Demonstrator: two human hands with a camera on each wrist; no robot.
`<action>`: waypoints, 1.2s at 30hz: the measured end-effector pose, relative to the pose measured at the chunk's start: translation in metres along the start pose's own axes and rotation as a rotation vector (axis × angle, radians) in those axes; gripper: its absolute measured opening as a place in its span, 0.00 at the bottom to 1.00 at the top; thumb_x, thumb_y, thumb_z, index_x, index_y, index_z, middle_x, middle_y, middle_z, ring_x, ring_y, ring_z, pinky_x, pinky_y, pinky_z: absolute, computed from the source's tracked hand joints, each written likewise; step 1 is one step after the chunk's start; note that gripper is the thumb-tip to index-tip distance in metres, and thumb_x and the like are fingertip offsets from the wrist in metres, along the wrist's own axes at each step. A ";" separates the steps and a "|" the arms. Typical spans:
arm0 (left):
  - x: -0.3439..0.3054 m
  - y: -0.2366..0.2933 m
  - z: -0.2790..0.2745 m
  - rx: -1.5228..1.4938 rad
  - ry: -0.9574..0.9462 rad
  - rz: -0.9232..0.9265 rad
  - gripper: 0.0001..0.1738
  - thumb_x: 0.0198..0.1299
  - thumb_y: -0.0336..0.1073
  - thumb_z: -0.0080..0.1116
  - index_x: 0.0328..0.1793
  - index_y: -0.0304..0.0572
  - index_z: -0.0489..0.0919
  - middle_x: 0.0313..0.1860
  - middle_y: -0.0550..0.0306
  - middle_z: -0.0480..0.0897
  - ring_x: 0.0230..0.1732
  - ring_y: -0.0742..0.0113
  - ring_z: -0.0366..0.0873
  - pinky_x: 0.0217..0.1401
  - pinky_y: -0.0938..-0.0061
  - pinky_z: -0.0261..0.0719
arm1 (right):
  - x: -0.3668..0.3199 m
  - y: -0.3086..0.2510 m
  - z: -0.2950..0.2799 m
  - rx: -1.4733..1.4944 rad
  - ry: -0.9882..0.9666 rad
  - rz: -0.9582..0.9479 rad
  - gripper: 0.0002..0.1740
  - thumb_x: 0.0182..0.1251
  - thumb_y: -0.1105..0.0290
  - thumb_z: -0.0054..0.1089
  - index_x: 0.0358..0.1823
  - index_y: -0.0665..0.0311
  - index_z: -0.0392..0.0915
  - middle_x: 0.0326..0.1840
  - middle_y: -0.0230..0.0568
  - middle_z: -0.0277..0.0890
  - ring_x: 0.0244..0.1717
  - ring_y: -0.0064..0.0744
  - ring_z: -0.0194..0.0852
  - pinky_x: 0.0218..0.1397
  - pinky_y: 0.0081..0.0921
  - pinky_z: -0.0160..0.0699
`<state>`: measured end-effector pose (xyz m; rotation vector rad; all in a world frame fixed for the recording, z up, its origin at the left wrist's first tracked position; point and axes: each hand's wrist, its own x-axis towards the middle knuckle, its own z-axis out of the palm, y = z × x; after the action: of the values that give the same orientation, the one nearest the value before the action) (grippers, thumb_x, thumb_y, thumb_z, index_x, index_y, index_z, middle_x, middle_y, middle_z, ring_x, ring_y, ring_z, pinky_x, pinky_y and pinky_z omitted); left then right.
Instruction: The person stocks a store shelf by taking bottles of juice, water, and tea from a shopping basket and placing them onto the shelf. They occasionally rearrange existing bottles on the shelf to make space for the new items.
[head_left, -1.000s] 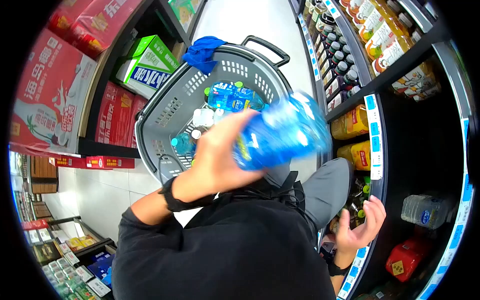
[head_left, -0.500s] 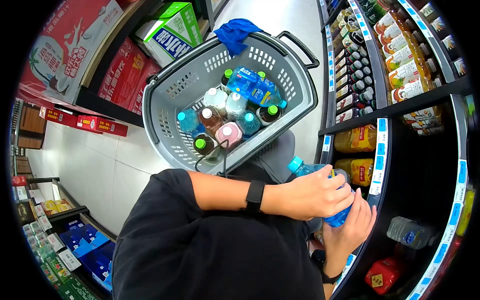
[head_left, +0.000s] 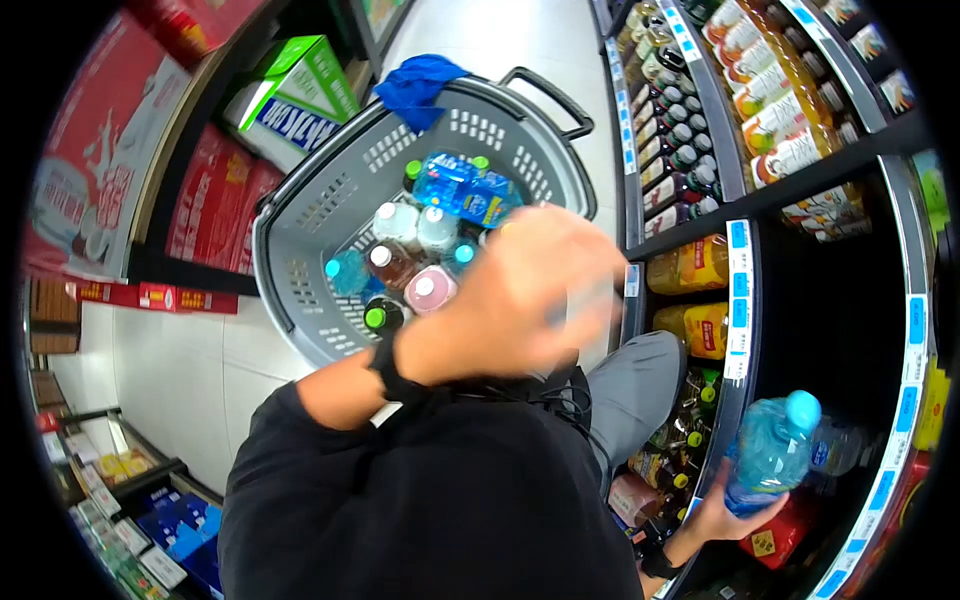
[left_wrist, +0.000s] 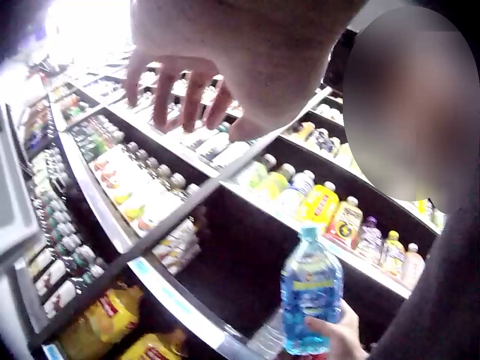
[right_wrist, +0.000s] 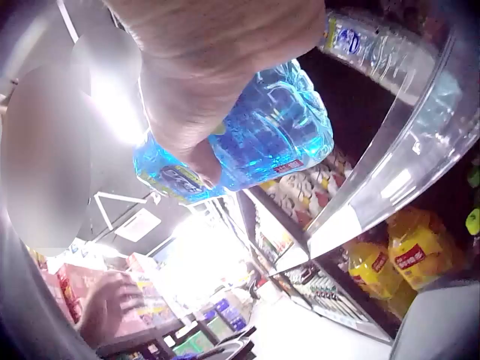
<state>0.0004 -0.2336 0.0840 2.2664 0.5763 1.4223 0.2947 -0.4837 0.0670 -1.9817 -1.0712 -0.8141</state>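
- right hand (head_left: 735,515) has the clear plastic bottle w/ bright-blue liquid and a light-blue cap (head_left: 768,455), lower right of the frame. fingers + thumb wrapped round its lower part, so it's a proper hold
- btl is roughly upright, cap up, in front of the black shelf bay (head_left: 820,290). can't tell if the base touches the shelf
- left hand (head_left: 540,290) is a blur mid-frame in the head view, overlapping the basket edge. left wrist cam is clearer: fingers loosely spread, nothing in them, well apart from the btl
- vs 0.5 s ago: both hands were on the btl and it was tipped w/ cap to the upper left. now it's right hand only, btl is up straighter + further right, left hand's come off and back toward the middle
- vs 1 s ago: left hand had a blue btl by itself near the basket, right hand was off it, lower right
- also diff: clear bottle lying on the shelf (head_left: 838,448) is now part hidden behind the blue one, and the red plastic jug (head_left: 775,535) is part covered by the right hand
- grey plastic basket w/ slotted walls (head_left: 285,250), upper middle-left, a bit further left in frame than 0.5 s ago. same stuff in it afaict: blue bottle lying on its side (head_left: 450,185), pink bottle w/ white cap (head_left: 432,290) etc. bright blue cloth (head_left: 415,90) still over the rim
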 end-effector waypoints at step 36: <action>-0.070 -0.249 0.007 0.672 -0.895 -0.573 0.58 0.25 0.38 0.82 0.69 0.33 0.65 0.63 0.38 0.74 0.65 0.40 0.70 0.64 0.58 0.70 | -0.012 0.078 -0.025 0.674 0.369 0.834 0.51 0.51 0.76 0.77 0.71 0.68 0.48 0.62 0.46 0.67 0.61 0.32 0.70 0.64 0.30 0.72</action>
<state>-0.0538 -0.0645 -0.1045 2.5479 1.3365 -0.1350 0.3530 -0.5398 0.0480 -1.4038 -0.1840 -0.2718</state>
